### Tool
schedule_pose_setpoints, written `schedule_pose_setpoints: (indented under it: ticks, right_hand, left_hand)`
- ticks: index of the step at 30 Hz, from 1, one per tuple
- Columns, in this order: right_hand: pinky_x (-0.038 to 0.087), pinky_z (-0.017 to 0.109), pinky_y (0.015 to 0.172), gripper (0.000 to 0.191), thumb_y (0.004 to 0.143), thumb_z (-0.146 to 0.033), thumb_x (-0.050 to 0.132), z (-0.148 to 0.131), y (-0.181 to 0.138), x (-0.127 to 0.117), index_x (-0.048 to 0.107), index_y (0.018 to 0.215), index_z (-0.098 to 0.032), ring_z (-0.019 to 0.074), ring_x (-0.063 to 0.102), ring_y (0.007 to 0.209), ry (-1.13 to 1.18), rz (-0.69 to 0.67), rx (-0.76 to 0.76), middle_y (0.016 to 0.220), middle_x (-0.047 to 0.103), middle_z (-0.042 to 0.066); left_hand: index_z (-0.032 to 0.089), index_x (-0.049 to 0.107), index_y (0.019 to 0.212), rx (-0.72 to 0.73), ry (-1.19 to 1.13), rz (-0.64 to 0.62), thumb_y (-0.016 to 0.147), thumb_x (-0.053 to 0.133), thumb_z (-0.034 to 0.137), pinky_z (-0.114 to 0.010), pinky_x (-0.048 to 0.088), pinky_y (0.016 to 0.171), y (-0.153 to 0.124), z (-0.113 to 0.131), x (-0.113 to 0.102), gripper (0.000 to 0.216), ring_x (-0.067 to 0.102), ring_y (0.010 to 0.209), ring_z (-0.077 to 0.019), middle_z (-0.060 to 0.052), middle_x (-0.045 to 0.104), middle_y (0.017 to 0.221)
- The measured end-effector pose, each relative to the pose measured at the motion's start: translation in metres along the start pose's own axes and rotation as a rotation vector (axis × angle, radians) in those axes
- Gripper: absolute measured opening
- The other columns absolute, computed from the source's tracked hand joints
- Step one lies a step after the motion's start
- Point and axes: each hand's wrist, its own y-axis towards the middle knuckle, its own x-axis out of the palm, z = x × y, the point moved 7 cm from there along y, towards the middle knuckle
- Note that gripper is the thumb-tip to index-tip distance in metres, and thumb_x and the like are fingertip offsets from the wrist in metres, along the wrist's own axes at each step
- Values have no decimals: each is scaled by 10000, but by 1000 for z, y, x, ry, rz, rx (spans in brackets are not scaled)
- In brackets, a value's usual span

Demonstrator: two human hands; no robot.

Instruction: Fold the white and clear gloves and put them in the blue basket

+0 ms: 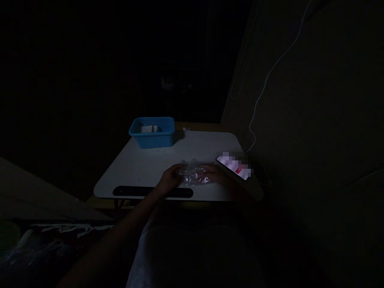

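Note:
A crinkled clear plastic bag (193, 176) lies near the front edge of a small white table (150, 168), catching light along its folds. My left hand (170, 179) is closed on the bag's left side, with its fingertips partly hidden. On the other side, my right hand (216, 175) grips the bag's right part, its fingers reaching over the plastic. Dim light makes it hard to tell what, if anything, is inside the bag.
A blue plastic basin (154, 138) with a white boxy item (147, 129) in it stands at the table's back left. A lit phone (232, 166) lies close to my right hand. Along the front edge runs a black slot (132, 191). A white cable (265, 82) hangs at the right wall.

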Motion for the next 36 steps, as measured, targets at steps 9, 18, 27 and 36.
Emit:
schedule_pose_setpoints:
  ticks: [9,18,27,36]
  right_hand:
    - [494,286,571,274,592,-146,584,1,-17,-39,620,862,-177,169,612,614,-304,366,-119,645,646,1]
    - [502,326,695,290,657,-117,490,-10,-19,-27,625,901,-195,169,604,693,-626,435,-290,773,662,35]
    - [317,419,980,349,843,-218,405,-21,-53,26,551,1156,-168,240,438,1169,-1250,360,-577,1236,538,113]
    - [211,492,1017,382,876,-270,371,-15,-49,24,494,1228,-189,261,326,1273,-1346,376,-492,1334,450,112]
  left_hand:
    - [143,552,1059,89,336,193,630,574,197,-362,478,819,-4,2,-15,433,582,923,-229,-91,617,987]
    - [111,516,1186,469,1097,-51,815,428,255,-540,139,1065,-35,57,38,407,217,1322,-312,-154,333,1402]
    - [15,349,1311,400,1090,-194,885,285,434,-446,243,1052,-34,25,54,601,235,1318,-288,-225,322,1385]
    - [19,335,1319,318,1056,-113,880,231,500,-429,219,1063,-44,10,34,660,218,1324,-285,-221,306,1395]
